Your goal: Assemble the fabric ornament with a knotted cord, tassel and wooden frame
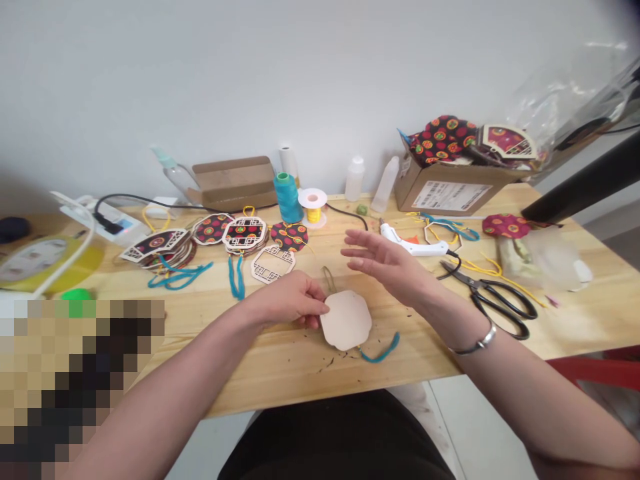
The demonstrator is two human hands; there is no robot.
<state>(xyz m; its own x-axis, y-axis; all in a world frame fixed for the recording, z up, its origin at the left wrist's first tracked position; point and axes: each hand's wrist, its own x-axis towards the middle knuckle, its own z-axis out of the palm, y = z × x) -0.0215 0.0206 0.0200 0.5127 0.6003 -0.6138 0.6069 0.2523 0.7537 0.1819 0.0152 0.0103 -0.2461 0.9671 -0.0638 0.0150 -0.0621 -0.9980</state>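
Observation:
My left hand (300, 301) pinches the left edge of a plain pale plaque (347, 321) with a scalloped outline, just above the table. A yellowish loop sticks out of its top, and a teal tassel (381, 350) trails from its lower edge. My right hand (383, 263) is raised to the upper right of the plaque, fingers stretched out, holding nothing. Close to the right hand lies a white hot glue gun (417, 247). A wooden lattice frame (273, 265) lies beyond my left hand.
Black-handled scissors (493, 293) and yellow cord lie at right. Patterned ornaments (245, 233), a teal thread spool (288, 198) and a yellow spool (313, 212) stand or lie behind. A cardboard box (450, 190) of patterned pieces is at back right, a power strip (115, 223) at left.

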